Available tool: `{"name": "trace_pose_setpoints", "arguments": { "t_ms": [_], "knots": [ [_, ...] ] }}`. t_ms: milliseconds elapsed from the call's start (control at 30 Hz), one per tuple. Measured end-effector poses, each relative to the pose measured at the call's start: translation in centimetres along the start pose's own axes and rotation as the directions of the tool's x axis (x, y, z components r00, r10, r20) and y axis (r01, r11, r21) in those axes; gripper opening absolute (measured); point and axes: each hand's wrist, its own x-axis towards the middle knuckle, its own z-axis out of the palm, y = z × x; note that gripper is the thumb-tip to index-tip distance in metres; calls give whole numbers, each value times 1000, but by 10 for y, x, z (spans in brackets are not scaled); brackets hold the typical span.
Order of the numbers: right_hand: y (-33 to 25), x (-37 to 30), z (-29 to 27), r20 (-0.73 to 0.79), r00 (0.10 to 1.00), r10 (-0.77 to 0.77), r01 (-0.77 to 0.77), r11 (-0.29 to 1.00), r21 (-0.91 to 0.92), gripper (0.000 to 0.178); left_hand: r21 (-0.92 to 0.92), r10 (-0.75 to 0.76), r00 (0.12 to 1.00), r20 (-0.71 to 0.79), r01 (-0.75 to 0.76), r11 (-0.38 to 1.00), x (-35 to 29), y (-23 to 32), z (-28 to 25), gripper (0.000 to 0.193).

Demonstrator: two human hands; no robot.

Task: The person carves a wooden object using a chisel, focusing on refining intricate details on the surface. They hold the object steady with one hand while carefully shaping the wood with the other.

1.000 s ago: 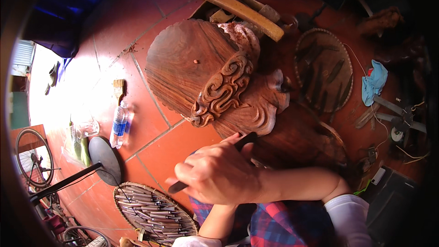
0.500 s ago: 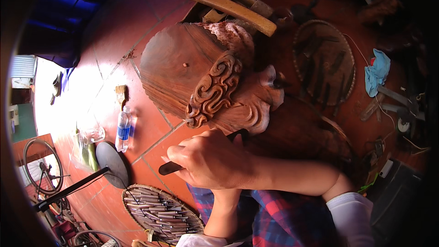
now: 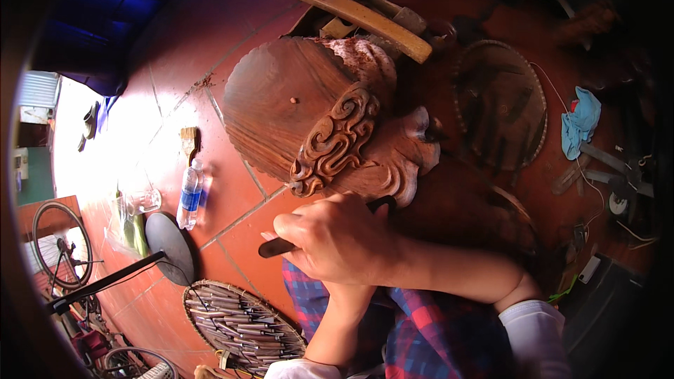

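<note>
While the L hand, grip can't tell, is mostly hidden beneath, the R hand clasps a dark flat tool at the carved wood piece's near edge; prob. shaping/smoothing, next stroke calls for steady, ctrl'd pressure.

The right hand grips a dark, narrow, flat-ended tool; the left hand is mostly hidden beneath it. Just beyond the hands lies a reddish-brown carved wooden piece with raised scrollwork and a scalloped edge; whether the tool touches it cannot be told. Left of the hands, a clear plastic bottle with a blue label lies on the red tiled floor. Nearer the wearer, to their left, a round woven basket holds many slim-handled tools.
</note>
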Motion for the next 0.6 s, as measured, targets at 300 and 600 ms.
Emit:
{"name": "trace_pose_setpoints", "arguments": {
  "t_ms": [300, 600],
  "knots": [
    [4, 63, -48, 363, 912, -188, -163, 648, 744, 43, -367, 18, 997, 73, 10, 930, 46, 50, -20, 34],
    [32, 54, -57, 616, 778, -121, -438, 598, 671, 57, -306, -61, 964, 257, 141, 941, 51, 41, -1, 27]
  ]
}}
